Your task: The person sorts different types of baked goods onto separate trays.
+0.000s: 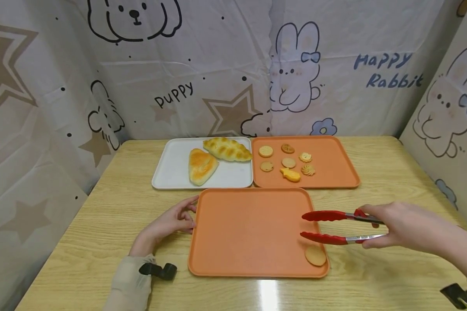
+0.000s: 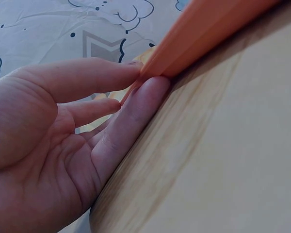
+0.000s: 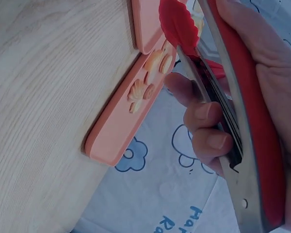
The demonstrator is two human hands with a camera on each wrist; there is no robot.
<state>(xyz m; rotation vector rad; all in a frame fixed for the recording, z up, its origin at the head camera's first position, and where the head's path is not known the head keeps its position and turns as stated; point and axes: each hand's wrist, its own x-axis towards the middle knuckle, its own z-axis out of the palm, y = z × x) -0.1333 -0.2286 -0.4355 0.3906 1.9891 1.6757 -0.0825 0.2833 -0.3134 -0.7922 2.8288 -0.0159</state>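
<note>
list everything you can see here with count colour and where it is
near tray: 1, orange, front middle of the table, holds one cookie
round cookie: 1, tan, front right corner of the near tray
far tray: 1, orange, back right, holds small cookies
small cookies: 7, tan and yellow, left part of the far tray
white tray: 1, white, back left, touching the far tray
bread pieces: 2, golden brown, on the white tray
tongs: 1, red tips with metal arms, tips apart above the near tray's right side
table: 1, light wood
backdrop: cartoon-print cloth, behind and at the sides
left hand: fingers touch the near tray's left edge
right hand: grips the tongs
</note>
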